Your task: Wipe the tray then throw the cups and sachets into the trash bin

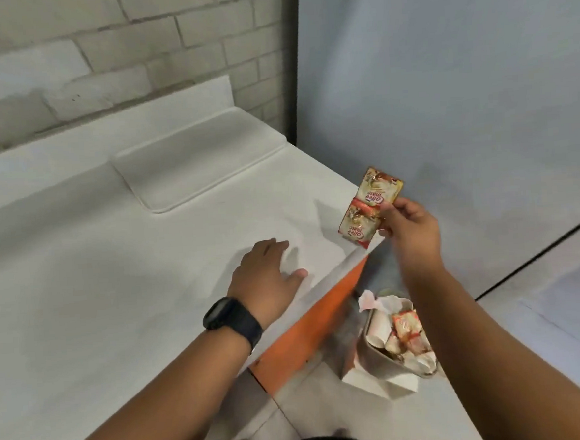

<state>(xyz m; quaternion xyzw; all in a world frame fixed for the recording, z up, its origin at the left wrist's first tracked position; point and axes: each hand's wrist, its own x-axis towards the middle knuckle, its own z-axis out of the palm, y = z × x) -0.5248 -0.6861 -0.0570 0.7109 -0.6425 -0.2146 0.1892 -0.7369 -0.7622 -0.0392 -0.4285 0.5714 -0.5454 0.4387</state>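
My right hand (411, 230) pinches two joined red-and-white sachets (370, 207) in the air just past the table's right corner, above the trash bin. The grey trash bin (373, 346) stands on the floor below, holding white paper cups (380, 330), several sachets (408, 331) and a crumpled tissue (369, 300). My left hand (268, 273), with a black watch on its wrist, rests flat on the white table (96, 267) near its front right edge. The white tray (195, 161) lies bare at the back of the table.
A brick wall runs behind the table and a pale blue panel (444, 88) stands to the right. The table's side is orange (309, 325). A white box (378, 380) sits on the floor against the bin.
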